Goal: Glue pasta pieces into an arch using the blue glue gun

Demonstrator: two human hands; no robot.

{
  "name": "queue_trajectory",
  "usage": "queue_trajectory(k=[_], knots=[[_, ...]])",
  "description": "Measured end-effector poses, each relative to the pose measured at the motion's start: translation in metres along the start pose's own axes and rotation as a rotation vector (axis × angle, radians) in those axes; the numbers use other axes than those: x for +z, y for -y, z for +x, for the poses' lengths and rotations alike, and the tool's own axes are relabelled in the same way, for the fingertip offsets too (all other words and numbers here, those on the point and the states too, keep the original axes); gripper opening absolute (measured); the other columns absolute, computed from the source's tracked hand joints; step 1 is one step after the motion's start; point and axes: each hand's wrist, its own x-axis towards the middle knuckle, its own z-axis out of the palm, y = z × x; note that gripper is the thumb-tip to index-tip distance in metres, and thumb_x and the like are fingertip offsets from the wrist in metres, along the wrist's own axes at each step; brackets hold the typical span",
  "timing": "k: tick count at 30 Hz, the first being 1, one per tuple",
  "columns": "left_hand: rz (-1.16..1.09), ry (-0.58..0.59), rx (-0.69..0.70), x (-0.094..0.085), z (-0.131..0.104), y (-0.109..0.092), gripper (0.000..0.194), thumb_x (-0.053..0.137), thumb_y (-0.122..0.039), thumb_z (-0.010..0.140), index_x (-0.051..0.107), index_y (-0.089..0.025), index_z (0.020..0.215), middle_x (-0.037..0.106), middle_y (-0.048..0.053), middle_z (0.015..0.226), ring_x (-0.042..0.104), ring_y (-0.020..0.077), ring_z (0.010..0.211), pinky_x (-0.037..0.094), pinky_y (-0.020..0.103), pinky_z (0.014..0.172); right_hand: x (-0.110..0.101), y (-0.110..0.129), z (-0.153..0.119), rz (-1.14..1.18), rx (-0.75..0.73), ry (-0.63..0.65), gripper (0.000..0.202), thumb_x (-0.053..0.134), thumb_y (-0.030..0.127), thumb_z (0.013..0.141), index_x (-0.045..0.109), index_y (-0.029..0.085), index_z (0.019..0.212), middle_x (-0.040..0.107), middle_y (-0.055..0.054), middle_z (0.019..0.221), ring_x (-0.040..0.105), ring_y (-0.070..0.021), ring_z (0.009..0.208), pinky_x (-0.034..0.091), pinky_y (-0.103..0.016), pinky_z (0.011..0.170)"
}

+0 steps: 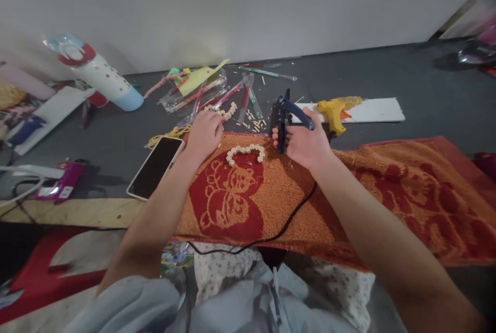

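My right hand (308,141) grips a dark blue tool (282,126). My left hand (203,135) reaches the far pale strand (231,111); I can't tell whether it's pinching. The near curved strand (253,147) lies left to right between them on the towel (287,183).

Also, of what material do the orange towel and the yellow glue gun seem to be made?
Towel: terry cloth, probably cotton, matte; the surface looks fuzzy. Yellow glue gun: likely hard plastic, smooth, judging by its bright colour and moulded shape.
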Motion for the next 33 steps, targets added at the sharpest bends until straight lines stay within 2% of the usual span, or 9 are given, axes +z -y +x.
queue_trajectory(k=[5, 10, 20, 25, 30, 33], knots=[[-0.011, 0.079, 0.061, 0.004, 0.002, -0.012, 0.043, 0.04, -0.009, 0.085, 0.064, -0.017, 0.12, 0.067, 0.012, 0.117, 0.054, 0.025, 0.119, 0.042, 0.043, 0.106, 0.0, -0.002, 0.0, -0.038, -0.014, 0.01, 0.079, 0.033, 0.089, 0.072, 0.065, 0.02, 0.096, 0.063, -0.012, 0.078, 0.062, -0.0278, 0.086, 0.054, -0.041, 0.072], [0.009, 0.103, 0.087, 0.012, 0.002, -0.017, 0.047, 0.04, -0.01, 0.086, 0.056, -0.017, 0.129, 0.061, 0.013, 0.127, 0.051, 0.024, 0.126, 0.039, 0.042, 0.11, -0.002, -0.005, 0.003, -0.062, -0.047, 0.006, 0.078, 0.036, 0.085, 0.075, 0.065, 0.018, 0.102, 0.062, -0.013, 0.08, 0.06, -0.0291, 0.082, 0.052, -0.044, 0.071], [-0.014, 0.141, 0.073, 0.005, 0.004, -0.019, 0.042, 0.041, -0.013, 0.088, 0.059, -0.015, 0.127, 0.07, 0.011, 0.113, 0.057, 0.026, 0.115, 0.04, 0.045, 0.105, 0.005, 0.002, -0.002, 0.04, 0.016, -0.023, 0.074, 0.032, 0.081, 0.078, 0.065, 0.018, 0.097, 0.063, -0.012, 0.077, 0.063, -0.0265, 0.084, 0.053, -0.04, 0.071], [-0.008, 0.146, 0.066, 0.006, 0.005, -0.013, 0.041, 0.045, -0.01, 0.085, 0.062, -0.017, 0.122, 0.072, 0.009, 0.109, 0.059, 0.0256, 0.111, 0.043, 0.043, 0.102, 0.011, 0.007, -0.007, 0.149, 0.086, -0.074, 0.063, 0.032, 0.071, 0.083, 0.063, 0.017, 0.093, 0.065, -0.012, 0.079, 0.064, -0.0257, 0.086, 0.055, -0.04, 0.073], [0.002, 0.095, 0.074, 0.008, 0.003, -0.013, 0.033, 0.047, -0.015, 0.089, 0.065, -0.016, 0.116, 0.071, 0.01, 0.11, 0.06, 0.025, 0.11, 0.044, 0.042, 0.1, 0.005, 0.002, -0.002, 0.088, 0.034, -0.019, 0.067, 0.04, 0.081, 0.074, 0.063, 0.02, 0.088, 0.064, -0.011, 0.077, 0.064, -0.0266, 0.088, 0.055, -0.039, 0.074], [-0.013, 0.055, 0.111, 0.008, 0.003, -0.014, 0.03, 0.046, -0.016, 0.09, 0.067, -0.016, 0.111, 0.072, 0.01, 0.106, 0.061, 0.0246, 0.106, 0.046, 0.042, 0.098, 0.003, 0.0, 0.0, 0.119, 0.028, -0.028, 0.065, 0.046, 0.08, 0.071, 0.062, 0.02, 0.087, 0.064, -0.01, 0.077, 0.064, -0.0264, 0.089, 0.054, -0.039, 0.075]])
